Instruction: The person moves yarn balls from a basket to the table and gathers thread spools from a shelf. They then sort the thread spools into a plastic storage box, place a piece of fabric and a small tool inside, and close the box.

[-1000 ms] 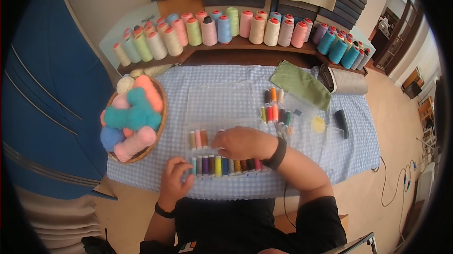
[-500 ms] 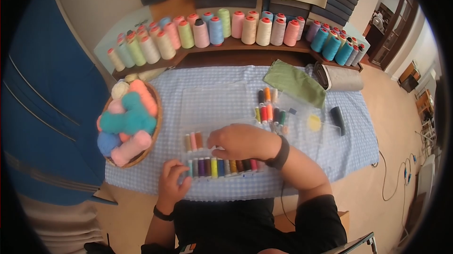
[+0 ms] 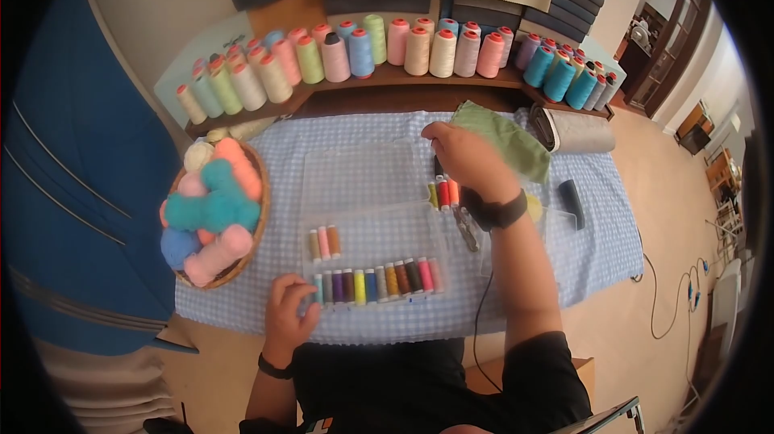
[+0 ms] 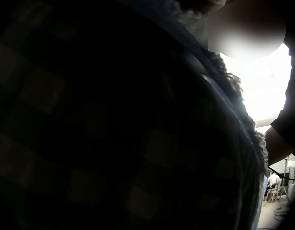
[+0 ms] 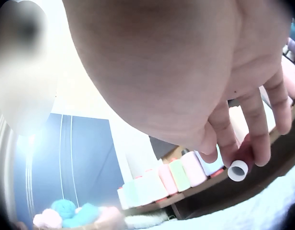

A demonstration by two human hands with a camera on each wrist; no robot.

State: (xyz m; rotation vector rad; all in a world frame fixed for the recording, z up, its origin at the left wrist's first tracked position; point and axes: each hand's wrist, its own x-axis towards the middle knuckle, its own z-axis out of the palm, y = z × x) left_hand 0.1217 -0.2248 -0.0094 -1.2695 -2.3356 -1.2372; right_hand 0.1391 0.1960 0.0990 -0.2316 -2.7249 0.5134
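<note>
My right hand point(image 3: 476, 161) is over the loose spools right of the clear plastic case point(image 3: 379, 252). In the right wrist view its fingers pinch a small dark-red thread spool point(image 5: 242, 164) with a white core. Below the hand lie other loose spools, including a red spool point(image 3: 443, 194). My left hand point(image 3: 290, 313) rests at the case's front left corner, fingers loosely bent beside a light-blue spool point(image 3: 318, 290). Inside the case, a front row of several coloured spools point(image 3: 359, 287) stands below three spools point(image 3: 324, 243) in tan, pink and brown. The left wrist view is mostly dark checked cloth.
A basket point(image 3: 260, 228) of yarn stands at the left. Scissors point(image 3: 465, 230) lie right of the case. Green cloth point(image 3: 516, 148), a grey fabric roll point(image 3: 576, 129) and a dark cylinder point(image 3: 572, 204) are at the right. Large thread cones point(image 3: 442, 53) line the shelf behind.
My right hand has moved from above the case, up and right to the loose spools, uncovering the case's right part. The left hand stays at the front left corner.
</note>
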